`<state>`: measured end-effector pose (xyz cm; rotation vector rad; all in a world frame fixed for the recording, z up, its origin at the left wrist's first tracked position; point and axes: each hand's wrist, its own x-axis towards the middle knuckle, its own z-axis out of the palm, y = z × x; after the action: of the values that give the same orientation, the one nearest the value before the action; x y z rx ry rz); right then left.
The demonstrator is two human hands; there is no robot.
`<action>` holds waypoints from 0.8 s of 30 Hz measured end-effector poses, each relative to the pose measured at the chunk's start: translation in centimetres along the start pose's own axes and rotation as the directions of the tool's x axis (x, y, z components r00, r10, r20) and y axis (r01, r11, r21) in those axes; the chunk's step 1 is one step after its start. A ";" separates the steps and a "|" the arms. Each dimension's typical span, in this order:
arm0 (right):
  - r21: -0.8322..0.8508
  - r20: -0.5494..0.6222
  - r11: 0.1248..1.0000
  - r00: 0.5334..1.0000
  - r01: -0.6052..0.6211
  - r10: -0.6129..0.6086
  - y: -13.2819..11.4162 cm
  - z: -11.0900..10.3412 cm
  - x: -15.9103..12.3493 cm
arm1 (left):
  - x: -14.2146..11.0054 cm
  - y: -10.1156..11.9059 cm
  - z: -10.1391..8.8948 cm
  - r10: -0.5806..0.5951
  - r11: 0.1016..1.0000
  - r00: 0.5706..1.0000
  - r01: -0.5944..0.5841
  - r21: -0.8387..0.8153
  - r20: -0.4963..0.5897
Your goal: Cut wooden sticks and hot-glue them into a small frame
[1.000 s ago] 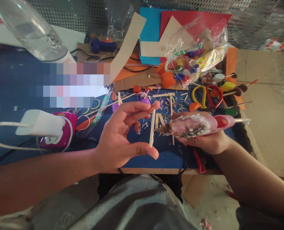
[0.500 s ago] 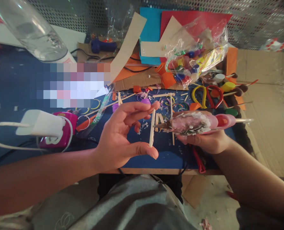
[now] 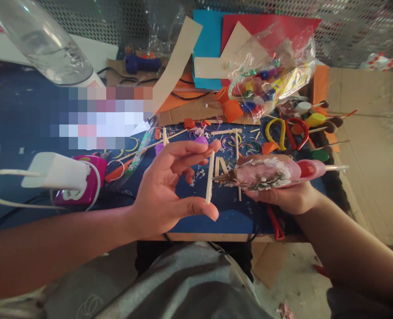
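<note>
My left hand point(image 3: 170, 190) pinches a short wooden stick point(image 3: 210, 177) by its two ends, between the thumb and the fingertips. In my right hand point(image 3: 292, 195) is a pink hot glue gun point(image 3: 266, 173), its front crusted with dried glue and grime. The dark nozzle points left, at or very near the middle of the stick; whether it touches I cannot tell. A glue stick point(image 3: 337, 168) juts out of the gun's rear end. Beneath the hands, several loose wooden sticks point(image 3: 237, 146) lie on the blue tabletop point(image 3: 186, 223).
At the left stand a clear bottle point(image 3: 57, 53) and a white charger point(image 3: 55, 170) plugged into a pink socket block point(image 3: 98, 170). Further back lie a plastic bag point(image 3: 272, 75) of colourful bits and coloured paper point(image 3: 208, 40). Yellow-handled scissors point(image 3: 275, 133) rest on the right.
Hardly anything differs. The glue gun has slid very slightly to the left and down along the stick, and the left hand keeps its pinch.
</note>
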<state>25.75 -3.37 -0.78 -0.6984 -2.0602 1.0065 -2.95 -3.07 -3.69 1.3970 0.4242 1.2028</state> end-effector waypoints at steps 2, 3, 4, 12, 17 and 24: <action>0.022 0.016 1.000 1.000 -0.004 0.004 -0.1 0.1 0.2 | 0.0 0.1 0.0 0.000 1.000 1.000 0.000 -0.008 0.003; 0.030 0.018 1.000 1.000 -0.005 0.005 -0.2 0.1 0.2 | 0.0 0.1 0.0 -0.001 1.000 1.000 0.001 -0.008 0.004; 0.036 0.017 0.999 1.000 -0.005 0.004 -0.2 0.1 0.3 | 0.0 0.1 0.0 -0.005 1.000 1.000 0.005 -0.004 0.004; 0.031 0.001 0.998 0.999 -0.051 0.051 -0.2 -0.1 0.1 | 0.0 -0.1 -0.1 0.003 0.999 1.000 -0.004 0.039 0.010; -0.030 -0.038 0.999 0.999 -0.038 0.037 0.5 -0.2 -0.4 | 0.0 -0.3 -0.3 0.021 0.999 1.000 -0.021 0.039 0.004; -0.048 -0.084 0.999 0.996 -0.010 0.006 1.1 0.3 -0.7 | 0.1 -0.2 -0.2 -0.012 0.999 1.000 0.013 0.037 -0.001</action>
<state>26.13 -3.43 -2.09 -0.7620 -2.0160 0.9187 -3.02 -2.86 -3.94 1.4236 0.4574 1.1908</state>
